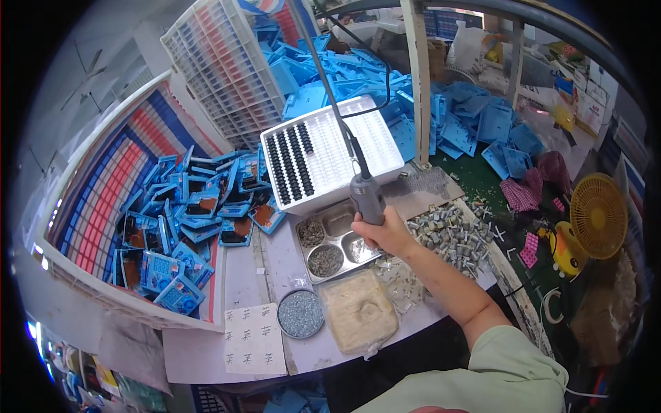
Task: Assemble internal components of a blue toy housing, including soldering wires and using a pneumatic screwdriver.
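Note:
My right hand is wrapped round the grey body of a powered screwdriver, which hangs upright from a long rod with a black cable. Below it on the bench is a metal tray with several compartments, two of them holding small dark metal bits. Just behind the screwdriver sits a white tray with rows of small black pieces and rows of white ones. My left hand is out of view.
Blue plastic cases fill a white crate at left; more blue parts are heaped behind. Small metal motors lie at right. In front are a round dish of tiny grey pieces, a bagged pale block and a paper sheet.

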### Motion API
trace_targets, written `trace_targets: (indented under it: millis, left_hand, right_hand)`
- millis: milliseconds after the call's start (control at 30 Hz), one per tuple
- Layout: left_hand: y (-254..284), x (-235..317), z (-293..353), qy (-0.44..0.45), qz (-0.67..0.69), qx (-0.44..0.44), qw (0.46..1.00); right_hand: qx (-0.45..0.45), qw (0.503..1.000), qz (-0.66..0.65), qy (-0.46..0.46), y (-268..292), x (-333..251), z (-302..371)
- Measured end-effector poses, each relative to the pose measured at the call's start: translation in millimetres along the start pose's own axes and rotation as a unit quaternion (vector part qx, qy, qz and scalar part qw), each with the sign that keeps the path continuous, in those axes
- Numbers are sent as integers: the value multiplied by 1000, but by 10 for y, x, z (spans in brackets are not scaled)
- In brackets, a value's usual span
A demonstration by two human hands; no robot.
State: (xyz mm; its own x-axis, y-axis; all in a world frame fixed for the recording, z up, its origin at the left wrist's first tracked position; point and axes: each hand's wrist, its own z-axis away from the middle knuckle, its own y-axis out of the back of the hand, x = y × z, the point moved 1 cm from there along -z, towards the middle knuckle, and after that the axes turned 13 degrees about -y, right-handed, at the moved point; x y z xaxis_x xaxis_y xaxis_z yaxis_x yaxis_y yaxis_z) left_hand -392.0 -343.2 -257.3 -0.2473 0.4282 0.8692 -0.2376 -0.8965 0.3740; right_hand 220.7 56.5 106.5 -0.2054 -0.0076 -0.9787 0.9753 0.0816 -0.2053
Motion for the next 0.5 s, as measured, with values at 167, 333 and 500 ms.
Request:
trace_targets:
  millis: [167, 333, 500]
  left_hand:
    - [802, -436, 191, 115, 89, 100, 984]
    - [-441, 1661, 480, -475, 94, 125, 866]
    - [-2412, 3726, 1888, -617, 58, -339, 708]
  right_hand:
    - [22, 1000, 6, 0, -20, 109, -138]
    - [15, 998, 40, 47, 120, 15, -35]
    - [10, 996, 72, 52, 105, -11, 77]
